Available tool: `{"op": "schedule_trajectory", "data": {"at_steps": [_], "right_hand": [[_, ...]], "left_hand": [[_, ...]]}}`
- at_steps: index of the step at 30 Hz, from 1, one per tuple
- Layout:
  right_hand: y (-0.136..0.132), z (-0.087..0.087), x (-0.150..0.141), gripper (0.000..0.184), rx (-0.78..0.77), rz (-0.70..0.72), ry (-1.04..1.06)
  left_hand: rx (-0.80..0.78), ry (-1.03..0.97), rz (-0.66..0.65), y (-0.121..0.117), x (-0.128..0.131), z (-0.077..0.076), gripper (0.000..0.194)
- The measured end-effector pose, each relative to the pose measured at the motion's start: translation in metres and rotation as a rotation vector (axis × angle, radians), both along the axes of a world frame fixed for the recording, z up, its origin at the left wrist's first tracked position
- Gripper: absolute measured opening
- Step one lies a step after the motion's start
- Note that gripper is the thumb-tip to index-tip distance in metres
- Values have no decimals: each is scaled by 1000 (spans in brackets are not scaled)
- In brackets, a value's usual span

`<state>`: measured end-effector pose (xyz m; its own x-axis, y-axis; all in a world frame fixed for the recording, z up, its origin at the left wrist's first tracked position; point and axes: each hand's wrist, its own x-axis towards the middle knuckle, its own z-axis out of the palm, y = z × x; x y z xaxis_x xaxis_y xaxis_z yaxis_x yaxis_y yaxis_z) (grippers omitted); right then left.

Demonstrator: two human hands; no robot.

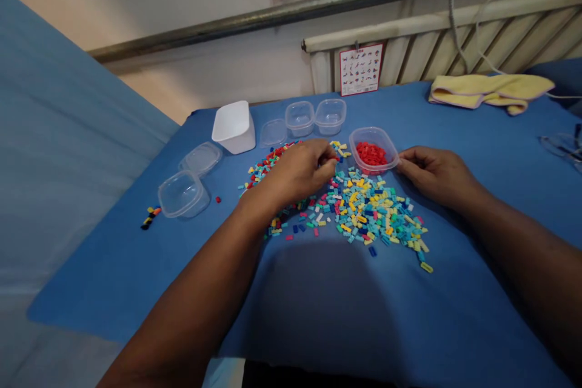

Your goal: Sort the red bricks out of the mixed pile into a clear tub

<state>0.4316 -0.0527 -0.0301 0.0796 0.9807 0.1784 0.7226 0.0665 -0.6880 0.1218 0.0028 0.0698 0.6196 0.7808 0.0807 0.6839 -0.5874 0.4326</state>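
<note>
A spread of small coloured bricks (pixel 364 209) covers the middle of the blue table. My left hand (pixel 302 170) rests on the pile's far left part, fingers curled and pinched at the pile; what they hold is too small to make out. My right hand (pixel 434 173) has its fingers closed against the right rim of a clear tub (pixel 385 138) that holds red bricks (pixel 370 153).
A white tub (pixel 234 127) and two clear tubs (pixel 314 116) stand at the back. Another clear tub (pixel 183 194) and loose lids (pixel 200 157) lie at the left, near a few stray bricks (pixel 150 218). A yellow cloth (pixel 491 91) lies far right.
</note>
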Motion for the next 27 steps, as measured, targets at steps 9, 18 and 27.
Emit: {"op": "schedule_trajectory", "data": {"at_steps": [9, 18, 27], "right_hand": [[2, 2, 1, 36, -21, 38, 36], [0, 4, -1, 34, 1, 6, 13], [3, -5, 2, 36, 30, 4, 4]], "left_hand": [[159, 60, -189, 35, 67, 1, 33], [103, 127, -2, 42, 3, 14, 24], [109, 397, -54, 10, -26, -21, 31]]}}
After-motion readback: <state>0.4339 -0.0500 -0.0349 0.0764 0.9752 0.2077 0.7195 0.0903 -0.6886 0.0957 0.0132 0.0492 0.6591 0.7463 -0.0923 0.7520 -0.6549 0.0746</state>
